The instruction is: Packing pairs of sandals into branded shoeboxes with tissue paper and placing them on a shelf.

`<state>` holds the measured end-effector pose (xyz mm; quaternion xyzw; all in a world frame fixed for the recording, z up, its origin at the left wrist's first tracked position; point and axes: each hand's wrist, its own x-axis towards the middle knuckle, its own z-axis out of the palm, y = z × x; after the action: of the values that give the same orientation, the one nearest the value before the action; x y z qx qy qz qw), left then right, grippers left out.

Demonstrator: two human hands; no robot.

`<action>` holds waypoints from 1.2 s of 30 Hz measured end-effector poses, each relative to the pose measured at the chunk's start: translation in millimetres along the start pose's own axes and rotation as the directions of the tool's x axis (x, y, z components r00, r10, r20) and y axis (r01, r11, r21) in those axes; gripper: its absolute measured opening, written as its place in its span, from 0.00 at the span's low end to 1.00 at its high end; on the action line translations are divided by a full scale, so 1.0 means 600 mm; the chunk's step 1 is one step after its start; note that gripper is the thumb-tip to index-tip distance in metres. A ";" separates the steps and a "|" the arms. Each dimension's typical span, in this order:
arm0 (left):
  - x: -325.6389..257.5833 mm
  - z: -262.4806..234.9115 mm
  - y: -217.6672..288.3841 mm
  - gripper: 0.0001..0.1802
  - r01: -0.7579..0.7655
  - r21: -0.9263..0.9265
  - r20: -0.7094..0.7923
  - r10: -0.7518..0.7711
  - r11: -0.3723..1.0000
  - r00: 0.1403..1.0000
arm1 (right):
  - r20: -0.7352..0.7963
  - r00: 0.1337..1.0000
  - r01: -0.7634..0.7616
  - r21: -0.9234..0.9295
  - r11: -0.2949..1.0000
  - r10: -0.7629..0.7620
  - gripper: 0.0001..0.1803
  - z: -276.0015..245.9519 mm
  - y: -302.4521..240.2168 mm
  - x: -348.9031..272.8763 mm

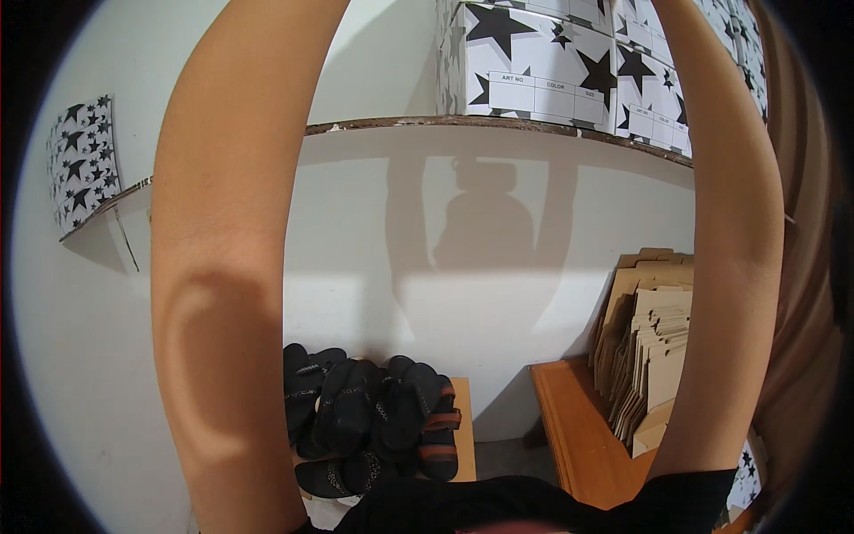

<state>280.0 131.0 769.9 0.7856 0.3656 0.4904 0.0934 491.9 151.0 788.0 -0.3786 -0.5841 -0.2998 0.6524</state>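
Note:
Both my arms reach up past the upper edge, so neither hand shows, nor anything they may hold. My left forearm (227,196) crosses the left half of the view; my right forearm (729,205) passes in front of the shelf's right end. Between them, nearest to where the arms leave the picture, white boxes with black stars (543,67) sit stacked on a wall shelf (498,126). Each of the front boxes carries a blank label panel.
Black sandals (347,405), one pair with brown straps, are piled on a low wooden surface (464,427). Flattened brown cardboard (654,347) leans on an orange-brown wooden table (569,418). Another star-patterned box (84,160) stands on a shelf at left. A brown curtain (801,222) hangs at right.

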 end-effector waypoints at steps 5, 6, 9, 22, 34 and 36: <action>0.004 0.022 0.003 0.53 0.018 0.007 -0.088 -0.017 1.000 0.996 | -0.031 0.999 0.043 -0.065 0.997 -0.045 0.41 0.003 0.021 0.009; 0.000 0.026 0.000 0.51 -0.020 0.037 -0.056 0.022 0.999 0.998 | -0.031 0.998 0.043 -0.071 0.997 -0.046 0.41 0.008 0.029 0.014; 0.003 0.030 -0.003 0.46 -0.046 0.049 -0.031 0.048 0.998 0.998 | -0.216 0.966 0.082 -0.258 0.963 -0.140 0.41 0.019 0.033 0.018; 0.072 0.052 -0.048 0.26 -0.170 -0.161 -0.036 0.167 0.972 0.985 | -0.066 0.994 0.047 -0.441 0.896 -0.084 0.33 0.032 0.004 -0.011; 0.099 0.061 -0.048 0.25 -0.173 -0.370 -0.021 0.178 0.913 0.984 | -0.062 0.997 0.014 -0.465 0.885 -0.048 0.36 0.020 -0.009 -0.021; 0.095 0.067 -0.049 0.25 -0.173 -0.373 -0.030 0.174 0.912 0.984 | -0.058 0.998 0.000 -0.478 0.878 -0.031 0.37 0.013 -0.012 -0.028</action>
<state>314.0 198.6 774.7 0.7837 0.1941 0.5558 0.1983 479.4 152.9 772.4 -0.5135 -0.4741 -0.4515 0.5547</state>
